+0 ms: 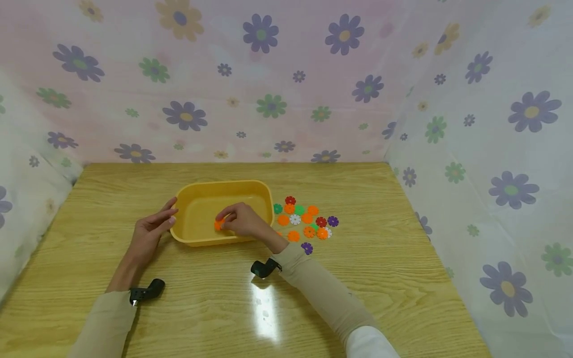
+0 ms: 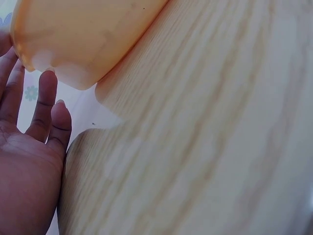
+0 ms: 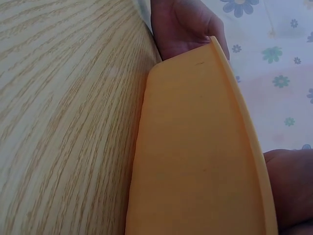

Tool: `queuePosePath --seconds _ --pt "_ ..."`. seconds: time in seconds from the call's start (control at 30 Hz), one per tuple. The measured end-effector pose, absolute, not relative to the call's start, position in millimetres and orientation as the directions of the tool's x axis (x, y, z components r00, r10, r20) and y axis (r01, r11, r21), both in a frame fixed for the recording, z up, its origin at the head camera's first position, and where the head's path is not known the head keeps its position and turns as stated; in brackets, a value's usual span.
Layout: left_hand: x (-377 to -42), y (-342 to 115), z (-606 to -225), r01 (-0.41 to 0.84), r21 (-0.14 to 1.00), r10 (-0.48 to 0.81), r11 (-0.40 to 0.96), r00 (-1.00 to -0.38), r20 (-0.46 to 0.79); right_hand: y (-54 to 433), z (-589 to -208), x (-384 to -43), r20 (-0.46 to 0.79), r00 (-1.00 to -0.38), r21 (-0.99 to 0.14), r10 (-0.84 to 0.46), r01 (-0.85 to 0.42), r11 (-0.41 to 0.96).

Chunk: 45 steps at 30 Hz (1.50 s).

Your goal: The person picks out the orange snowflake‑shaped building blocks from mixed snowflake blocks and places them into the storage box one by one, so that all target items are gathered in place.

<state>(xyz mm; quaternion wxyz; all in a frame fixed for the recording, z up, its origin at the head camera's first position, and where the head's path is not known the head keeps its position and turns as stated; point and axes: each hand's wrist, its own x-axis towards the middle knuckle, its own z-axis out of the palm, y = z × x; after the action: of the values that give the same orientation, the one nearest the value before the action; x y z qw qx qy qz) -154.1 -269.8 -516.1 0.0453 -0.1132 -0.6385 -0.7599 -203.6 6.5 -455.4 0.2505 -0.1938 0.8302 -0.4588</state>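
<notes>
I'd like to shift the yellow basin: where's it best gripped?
The yellow basin is probably best held by its rim at both short ends, one hand from each side: it's oblong with raised walls. The left hand touches its left end; loose discs beside its right end may crowd that approach.

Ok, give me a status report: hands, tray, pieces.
Right hand pinching orange piece inside yellow tray. Left hand touching tray's left end. Loose pieces on table, right of tray. No obstruction visible.

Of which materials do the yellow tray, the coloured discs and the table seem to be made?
Yellow tray: probably smooth plastic; even colour, rounded corners.
Coloured discs: likely thin plastic; bright, uniform colours, finish unclear.
Table: wood or laminate, glossy; grain shows, light reflects.
</notes>
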Motion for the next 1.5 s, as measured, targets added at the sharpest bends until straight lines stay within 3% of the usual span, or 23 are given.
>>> queuePosePath --seconds 0.43,1.5 --pt "-154 -269 -517 0.216 0.956 0.070 -0.199 -0.970 0.234 -1 -461 -212 -0.275 -0.770 -0.818 -0.575 -0.127 0.561" --pt "-154 -268 -517 0.218 0.951 0.061 -0.220 -0.970 0.237 -22 -475 -239 -0.210 -0.842 -0.851 -0.496 -0.092 0.517"
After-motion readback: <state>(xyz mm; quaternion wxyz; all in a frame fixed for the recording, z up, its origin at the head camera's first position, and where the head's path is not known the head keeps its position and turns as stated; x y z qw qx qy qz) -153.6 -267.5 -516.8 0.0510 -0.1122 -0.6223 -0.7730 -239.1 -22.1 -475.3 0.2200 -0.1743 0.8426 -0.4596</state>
